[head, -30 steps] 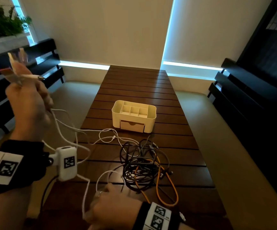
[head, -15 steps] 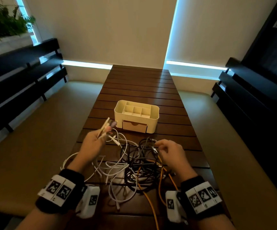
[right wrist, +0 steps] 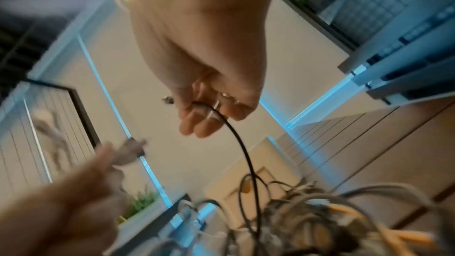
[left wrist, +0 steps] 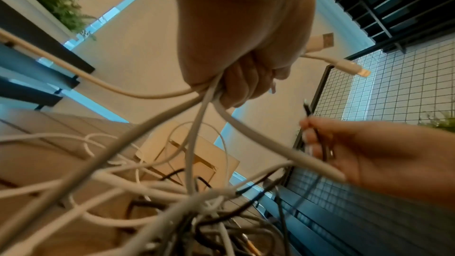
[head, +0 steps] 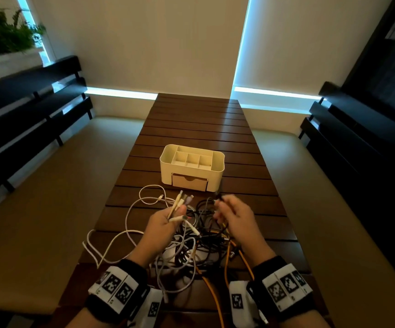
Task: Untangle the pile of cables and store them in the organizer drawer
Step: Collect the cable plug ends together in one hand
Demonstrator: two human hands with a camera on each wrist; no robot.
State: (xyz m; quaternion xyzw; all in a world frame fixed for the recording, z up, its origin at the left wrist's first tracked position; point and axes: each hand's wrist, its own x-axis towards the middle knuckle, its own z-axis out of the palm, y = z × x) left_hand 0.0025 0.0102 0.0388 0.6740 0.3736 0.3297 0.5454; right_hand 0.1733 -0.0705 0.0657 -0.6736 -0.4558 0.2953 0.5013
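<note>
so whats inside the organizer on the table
The organizer's top compartments look empty. Its drawer is shut, so its inside is hidden. All cables remain outside.

Left hand (head: 162,223), gripping white cable ends (head: 179,202), has come down beside right hand (head: 235,216), now pinching a black cable (right wrist: 242,143).

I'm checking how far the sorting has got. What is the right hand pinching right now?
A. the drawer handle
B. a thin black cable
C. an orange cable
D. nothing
B: the right hand pinches a thin black cable that runs down into the pile.
</note>
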